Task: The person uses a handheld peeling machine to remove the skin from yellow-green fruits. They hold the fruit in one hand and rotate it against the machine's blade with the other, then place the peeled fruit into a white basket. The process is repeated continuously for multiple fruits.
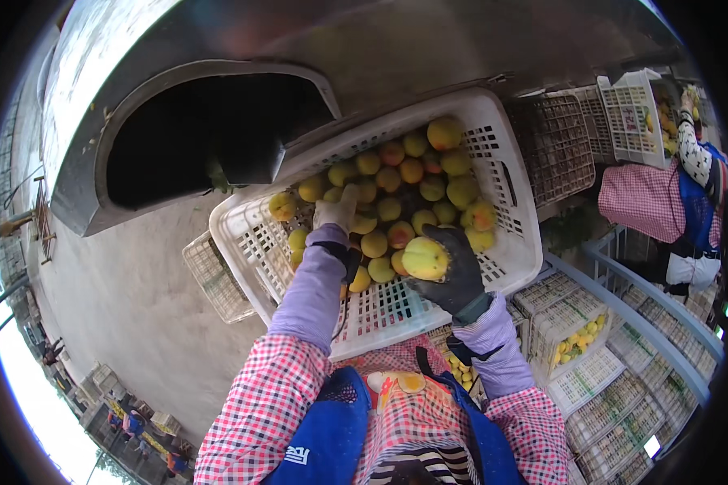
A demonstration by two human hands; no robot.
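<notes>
A white plastic crate point(525, 233) of yellow-green and reddish peaches point(389, 179) stands right before me. Its slotted near wall and floor show below the fruit. My right hand point(458, 273), in a dark glove, grips a large yellow-green peach point(424, 259) over the near side of the fruit. My left hand point(335, 212), in a pale glove, reaches down among the peaches at the crate's left part. Its fingers touch the fruit there, but their tips are partly hidden, so whether they hold a peach is unclear.
Beyond the crate is a metal machine housing with a dark opening point(206, 133). A brown crate point(552, 145) stands to the right, near a person point(694, 188) at another fruit crate. Blue rails point(637, 309) and stacked crates point(613, 400) are at lower right. Another crate point(215, 279) sits lower left.
</notes>
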